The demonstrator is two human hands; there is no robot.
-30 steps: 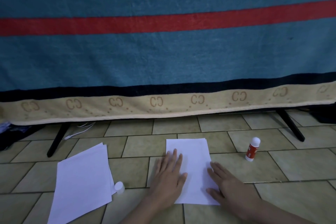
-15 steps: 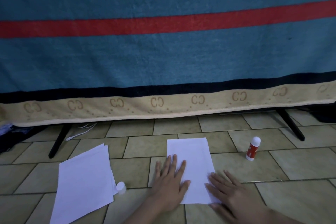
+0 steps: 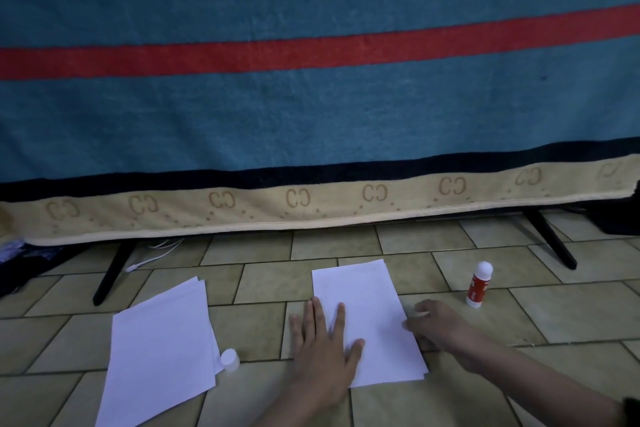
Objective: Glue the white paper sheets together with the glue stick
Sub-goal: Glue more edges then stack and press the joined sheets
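Note:
A white paper sheet (image 3: pixel 370 315), with another sheet's edges showing under it, lies on the tiled floor in front of me. My left hand (image 3: pixel 322 354) presses flat on its left half, fingers straight. My right hand (image 3: pixel 440 328) is at the sheet's right edge with loosely bent fingers, fingertips touching the edge; it is slightly blurred. The red and white glue stick (image 3: pixel 479 284) stands upright on the floor to the right, a short way beyond my right hand. A small white cap (image 3: pixel 229 360) lies by the loose stack of white sheets (image 3: pixel 159 354) on the left.
A blue blanket with a red stripe and a beige border (image 3: pixel 311 204) hangs across the whole view behind the papers. Two black slanted legs (image 3: pixel 112 274) (image 3: pixel 554 243) reach the floor under it. A white cable (image 3: pixel 156 253) lies near the left leg.
My right hand has slid off the sheet's lower right corner, up and to the right, to its right edge. My left hand stays flat on the sheet.

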